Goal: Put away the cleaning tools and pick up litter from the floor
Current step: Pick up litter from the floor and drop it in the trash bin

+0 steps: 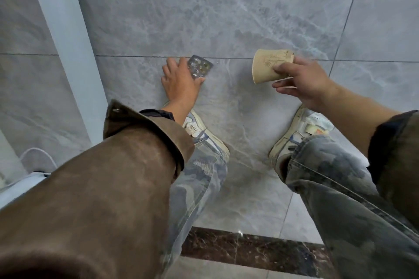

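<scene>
Foil blister pack (200, 68) pinched in my left hand (179, 84), paper cup (267, 65) gripped in my right hand (303, 84): litter pickup underway, next carrying both off for disposal.

I see two pieces of litter, both in hand. The blister pack (200, 67) is a small silvery foil sheet with rounded corners, its pill pockets looking mostly burst and crinkled. It sits tilted, one corner up, pinched at its lower edge by my left hand (179, 80) low over the floor tiles (238, 120); I cannot tell whether it touches them. The paper cup (268, 65) is tan with a thin line drawing on its side. It is turned on its side, slightly dented, gripped by my right hand (302, 82), well apart from the pack.
</scene>
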